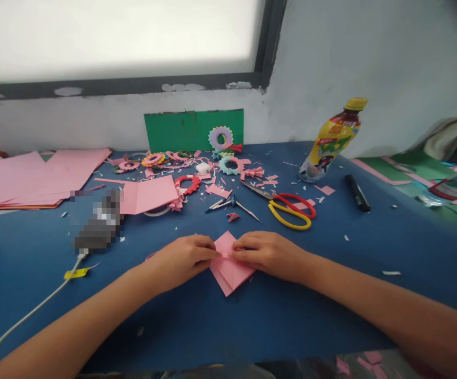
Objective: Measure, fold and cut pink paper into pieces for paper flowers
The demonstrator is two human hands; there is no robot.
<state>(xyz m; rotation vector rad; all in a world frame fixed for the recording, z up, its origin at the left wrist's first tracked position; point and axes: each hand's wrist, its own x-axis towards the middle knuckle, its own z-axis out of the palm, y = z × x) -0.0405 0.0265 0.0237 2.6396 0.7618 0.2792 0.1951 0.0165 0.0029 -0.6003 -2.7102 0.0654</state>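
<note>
A pink sheet of paper (pixel 230 276), creased and turned like a diamond, lies on the blue table in front of me. My left hand (pixel 191 256) pinches its left side near the middle. Close opposite, my right hand (pixel 266 255) grips the paper's right side with thumb and fingers pressed together. The fingertips of both hands nearly meet over a folded part, and they cover some of it. Beyond the paper are a small pink scrap (pixel 232 216), a pair of compasses (pixel 233 202) and scissors (pixel 291 209) with red and yellow handles.
Pink sheets (pixel 35 176) are stacked at the back left. A blurred-out device (pixel 101 223) with a white cable (pixel 35 310) lies left. Paper rings (pixel 189 184) and scraps litter the back. A drink bottle (pixel 331 142) and black marker (pixel 357 193) are at right.
</note>
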